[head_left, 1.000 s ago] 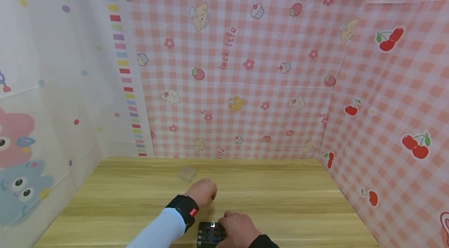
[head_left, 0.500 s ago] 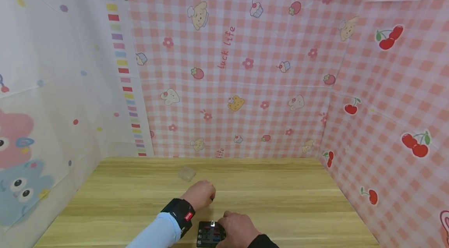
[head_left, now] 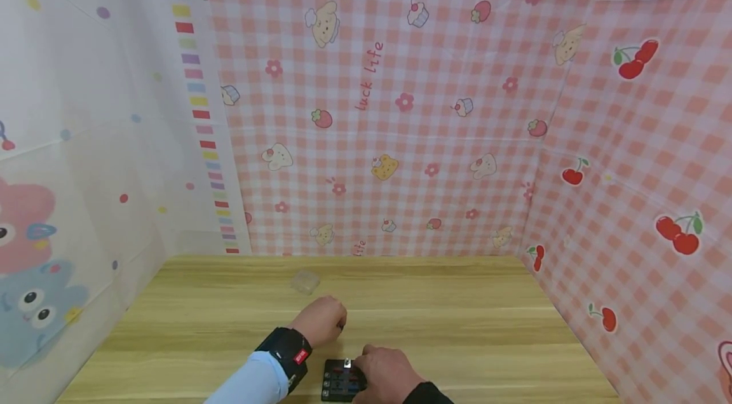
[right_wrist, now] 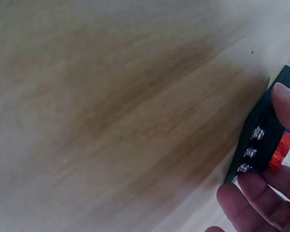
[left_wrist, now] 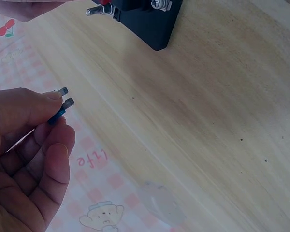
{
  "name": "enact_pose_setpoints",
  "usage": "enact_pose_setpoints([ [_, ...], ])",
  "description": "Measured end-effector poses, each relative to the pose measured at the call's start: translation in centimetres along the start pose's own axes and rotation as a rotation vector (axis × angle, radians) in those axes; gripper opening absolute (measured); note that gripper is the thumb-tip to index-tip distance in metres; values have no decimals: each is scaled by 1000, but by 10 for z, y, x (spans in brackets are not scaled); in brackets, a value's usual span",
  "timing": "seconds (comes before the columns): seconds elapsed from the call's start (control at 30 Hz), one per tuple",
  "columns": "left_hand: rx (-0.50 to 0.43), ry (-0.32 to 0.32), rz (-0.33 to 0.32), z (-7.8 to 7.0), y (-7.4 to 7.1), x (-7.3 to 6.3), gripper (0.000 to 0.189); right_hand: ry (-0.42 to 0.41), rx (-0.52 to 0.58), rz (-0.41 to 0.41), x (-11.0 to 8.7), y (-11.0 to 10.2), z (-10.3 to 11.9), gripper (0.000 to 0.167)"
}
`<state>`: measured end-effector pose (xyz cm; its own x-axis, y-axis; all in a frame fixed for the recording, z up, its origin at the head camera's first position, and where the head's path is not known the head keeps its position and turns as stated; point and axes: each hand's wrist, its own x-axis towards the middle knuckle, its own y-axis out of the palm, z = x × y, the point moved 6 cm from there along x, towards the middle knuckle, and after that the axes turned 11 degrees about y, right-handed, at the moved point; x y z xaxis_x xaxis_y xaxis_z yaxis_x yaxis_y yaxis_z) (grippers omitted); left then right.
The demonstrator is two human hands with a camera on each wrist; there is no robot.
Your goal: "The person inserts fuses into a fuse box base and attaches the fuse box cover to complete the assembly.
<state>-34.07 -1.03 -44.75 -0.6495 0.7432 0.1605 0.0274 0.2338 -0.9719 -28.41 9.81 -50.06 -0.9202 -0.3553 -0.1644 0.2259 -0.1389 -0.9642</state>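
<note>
My left hand (head_left: 320, 320) pinches a blue blade fuse (left_wrist: 57, 116) between thumb and finger over the desk (head_left: 469, 321), its metal prongs (left_wrist: 68, 103) exposed, apart from the black fuse block (head_left: 336, 381) that my right hand (head_left: 390, 372)'s fingers (right_wrist: 261, 193) and thumb clasp.

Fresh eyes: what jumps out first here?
The cartoon-printed pink checked cloth behind the wooden table hits first. Next come the black block gripped by the right hand, bottom of the head view, and the small blue two-pronged piece pinched in the left hand, farther forward.
</note>
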Motion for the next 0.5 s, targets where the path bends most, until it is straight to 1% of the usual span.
enact_pose_setpoints([
  [0.2,-28,3,-8,2,1,-4,14,31,35,33,1,3,0,39],
  [0.37,-59,18,-5,1,1,-7,14,34,49,33,2,4,0,35],
  [0.5,-89,24,1,1,0,-10,11,38,45,34,3,3,1,34],
])
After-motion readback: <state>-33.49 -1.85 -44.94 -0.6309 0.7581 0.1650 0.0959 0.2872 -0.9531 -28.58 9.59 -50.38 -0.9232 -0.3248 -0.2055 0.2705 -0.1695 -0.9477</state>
